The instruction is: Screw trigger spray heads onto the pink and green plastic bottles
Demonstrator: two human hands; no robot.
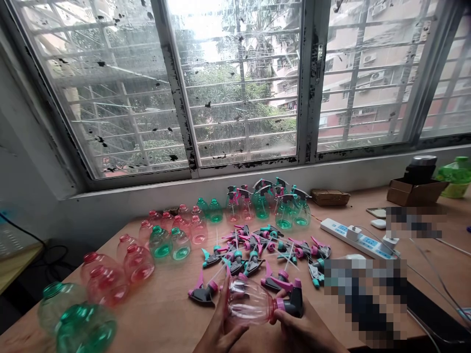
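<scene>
A pink clear bottle [250, 305] lies on its side between my hands at the table's front edge. My left hand [220, 329] cups the bottle's base, fingers wrapped round it. My right hand [300, 331] grips the pink collar and grey spray head [292, 303] at the bottle's neck. Just beyond lies a heap of loose spray heads [257, 252] in grey, pink and teal. Empty pink bottles [121, 267] and green bottles [167, 243] lie to the left.
Several bottles with spray heads fitted [274, 206] stand by the window sill. A white power strip [358, 238] with cables lies at right, beyond it a cardboard box [414, 191] and a green bottle [456, 176]. Large green bottles [79, 321] lie at front left.
</scene>
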